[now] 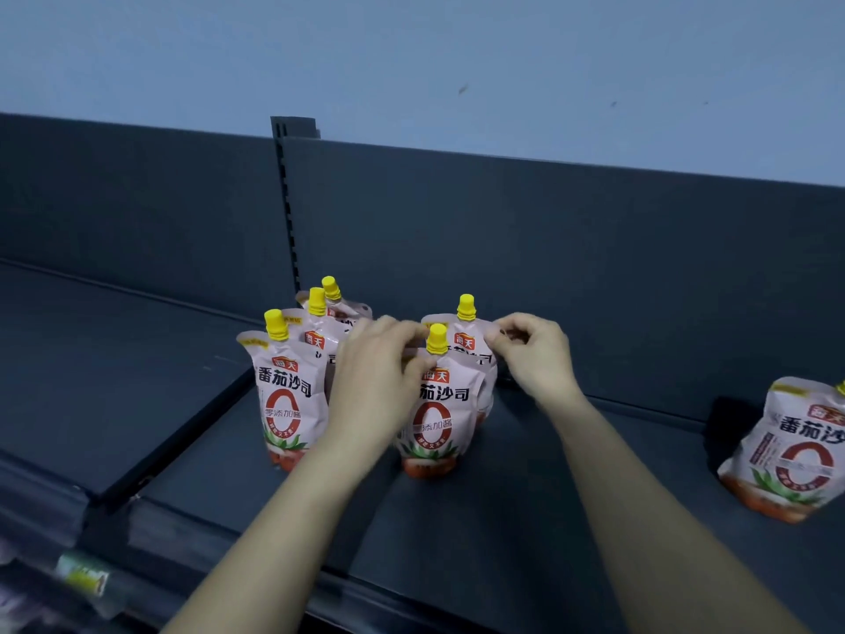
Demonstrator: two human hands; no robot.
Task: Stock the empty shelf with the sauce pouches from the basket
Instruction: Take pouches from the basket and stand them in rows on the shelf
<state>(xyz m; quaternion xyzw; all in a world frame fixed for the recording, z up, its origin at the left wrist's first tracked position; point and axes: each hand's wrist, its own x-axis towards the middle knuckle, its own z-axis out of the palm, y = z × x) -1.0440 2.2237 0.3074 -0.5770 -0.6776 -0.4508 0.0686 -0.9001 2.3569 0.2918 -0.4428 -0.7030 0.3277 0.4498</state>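
Squaring up: front pouch (432, 414) of the second column, held upright on the shelf (503, 519) by both hands.

Left hand (375, 382): fingers curled onto the pouch's left top corner, pinched shut on the film beside the yellow cap (436, 338); thumb hidden behind the pouch edge.

Right hand (530, 354): thumb and forefinger pinched closed at the right top corner; whether that corner belongs to the front pouch or to the rear pouch (466, 340) just behind it cannot be told.

Reason for hold: judged, a two-corner grip keeps a soft, floppy pouch from slumping or twisting while its base settles flat and its face turns to the aisle.

Orientation: long axis vertical, cap at 12 o'clock, base at 6 o'clock; printed face toward the viewer.

Left column (286, 391): three pouches at 9 o'clock of the held one, standing one behind another, caps up, labels forward; judged, rows run front to back to fill shelf depth.

Stray pouch (795, 455): at 3 o'clock, well apart, leaning with its cap tipped toward 1 o'clock; judged, awaiting straightening.

Back panel (594, 249): near the rear pouches; contact cannot be told.

Basket: not in view.

Progress: judged early; most of the shelf bare.
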